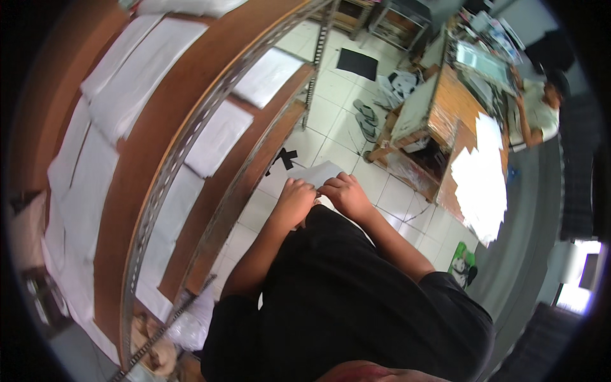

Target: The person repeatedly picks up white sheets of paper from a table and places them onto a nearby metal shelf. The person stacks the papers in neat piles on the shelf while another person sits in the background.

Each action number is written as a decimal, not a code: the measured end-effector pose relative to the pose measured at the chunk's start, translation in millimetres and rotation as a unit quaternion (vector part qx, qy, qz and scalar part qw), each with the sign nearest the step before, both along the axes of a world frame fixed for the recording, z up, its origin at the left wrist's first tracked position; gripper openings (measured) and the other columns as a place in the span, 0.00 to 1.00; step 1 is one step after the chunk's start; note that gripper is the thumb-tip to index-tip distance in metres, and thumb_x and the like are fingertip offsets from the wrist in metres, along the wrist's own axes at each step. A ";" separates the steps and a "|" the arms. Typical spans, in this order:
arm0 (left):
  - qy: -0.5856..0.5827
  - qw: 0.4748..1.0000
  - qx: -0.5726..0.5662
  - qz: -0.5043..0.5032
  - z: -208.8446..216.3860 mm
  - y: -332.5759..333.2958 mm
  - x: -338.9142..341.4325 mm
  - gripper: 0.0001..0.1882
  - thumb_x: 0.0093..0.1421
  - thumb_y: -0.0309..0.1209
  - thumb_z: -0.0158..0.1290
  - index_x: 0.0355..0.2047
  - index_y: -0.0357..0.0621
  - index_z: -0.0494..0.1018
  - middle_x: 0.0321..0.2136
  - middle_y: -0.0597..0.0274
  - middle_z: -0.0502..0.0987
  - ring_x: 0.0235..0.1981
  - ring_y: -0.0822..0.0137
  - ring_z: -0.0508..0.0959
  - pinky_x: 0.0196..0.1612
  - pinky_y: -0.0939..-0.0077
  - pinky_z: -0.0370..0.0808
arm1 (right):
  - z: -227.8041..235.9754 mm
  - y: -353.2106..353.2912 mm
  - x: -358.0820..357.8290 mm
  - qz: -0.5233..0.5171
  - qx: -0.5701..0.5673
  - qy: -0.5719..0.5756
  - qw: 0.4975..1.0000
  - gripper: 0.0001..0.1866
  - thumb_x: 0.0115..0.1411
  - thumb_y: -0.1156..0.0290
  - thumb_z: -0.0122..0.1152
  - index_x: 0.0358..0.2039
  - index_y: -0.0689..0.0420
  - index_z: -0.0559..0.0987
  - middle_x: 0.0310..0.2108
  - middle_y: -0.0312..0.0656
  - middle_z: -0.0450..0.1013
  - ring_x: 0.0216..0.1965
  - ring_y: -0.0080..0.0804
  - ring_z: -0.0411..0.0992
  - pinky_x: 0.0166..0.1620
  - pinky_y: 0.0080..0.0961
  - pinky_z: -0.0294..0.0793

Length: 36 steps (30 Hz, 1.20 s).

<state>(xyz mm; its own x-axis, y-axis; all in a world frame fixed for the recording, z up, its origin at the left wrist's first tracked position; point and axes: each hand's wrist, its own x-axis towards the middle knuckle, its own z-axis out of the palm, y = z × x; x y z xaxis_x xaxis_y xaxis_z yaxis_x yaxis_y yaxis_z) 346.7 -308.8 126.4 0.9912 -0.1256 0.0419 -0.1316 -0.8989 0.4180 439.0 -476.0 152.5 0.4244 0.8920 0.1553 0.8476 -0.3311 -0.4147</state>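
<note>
Head view: the person's left hand and right hand are close together in front of the body, and a pale sheet shows just beyond them, against the tiled floor. The fingers of both hands are bent inward; how far they are open, and whether they hold the sheet, one cannot tell. At left, a rack carries white stacks. At right, white papers lie on a wooden worktop.

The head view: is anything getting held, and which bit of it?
A pale sheet, it seems, by its near edge, in the left grip and right grip; exact contact is hidden.
</note>
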 end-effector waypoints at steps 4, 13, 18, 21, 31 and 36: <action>-0.055 0.997 -0.032 -0.033 -0.7 -7.3 3.1 0.06 0.55 0.29 0.51 0.27 0.43 0.77 0.28 0.61 0.79 0.37 0.62 0.76 0.44 0.65 0.65 | -16.0 -16.6 1.2 -0.035 -0.008 -0.010 0.999 0.11 0.47 0.71 0.55 0.33 0.49 0.78 0.35 0.31 0.71 0.39 0.33 0.66 0.42 0.32 0.64; -0.032 0.994 -0.104 0.003 -1.3 -58.3 52.0 0.10 0.58 0.33 0.51 0.34 0.40 0.77 0.31 0.52 0.79 0.35 0.53 0.77 0.39 0.60 0.70 | -15.9 -56.4 29.5 -0.079 0.000 -0.062 0.995 0.10 0.48 0.69 0.56 0.33 0.47 0.78 0.36 0.28 0.70 0.42 0.30 0.64 0.43 0.31 0.59; 0.031 0.970 -0.241 0.011 -26.3 -87.0 105.9 0.12 0.60 0.30 0.50 0.39 0.36 0.74 0.33 0.41 0.76 0.35 0.40 0.76 0.35 0.58 0.73 | -9.5 -98.3 73.5 -0.170 0.019 -0.077 0.982 0.10 0.51 0.67 0.61 0.36 0.50 0.75 0.41 0.34 0.71 0.47 0.33 0.65 0.45 0.34 0.60; 0.096 0.963 -0.237 0.082 -22.9 -114.6 146.1 0.13 0.62 0.30 0.46 0.44 0.37 0.71 0.32 0.42 0.77 0.35 0.44 0.78 0.35 0.57 0.73 | -12.3 -160.1 124.1 -0.283 0.048 -0.039 0.957 0.14 0.51 0.66 0.63 0.38 0.51 0.72 0.40 0.36 0.70 0.47 0.37 0.65 0.46 0.36 0.60; 0.103 0.838 -0.474 0.250 -69.0 -168.7 261.3 0.11 0.63 0.27 0.46 0.43 0.34 0.70 0.35 0.61 0.76 0.34 0.74 0.74 0.39 0.77 0.71 | -33.0 -409.3 262.4 -0.429 0.131 0.044 0.893 0.09 0.54 0.67 0.61 0.33 0.56 0.76 0.32 0.42 0.75 0.35 0.42 0.73 0.41 0.35 0.71; 0.076 0.779 -0.514 0.350 -56.7 -193.8 279.7 0.13 0.63 0.27 0.46 0.46 0.35 0.68 0.39 0.60 0.75 0.39 0.71 0.74 0.44 0.76 0.70 | -59.3 -492.8 374.5 -0.515 0.173 0.112 0.832 0.08 0.55 0.68 0.60 0.31 0.59 0.78 0.29 0.44 0.76 0.31 0.40 0.75 0.36 0.32 0.74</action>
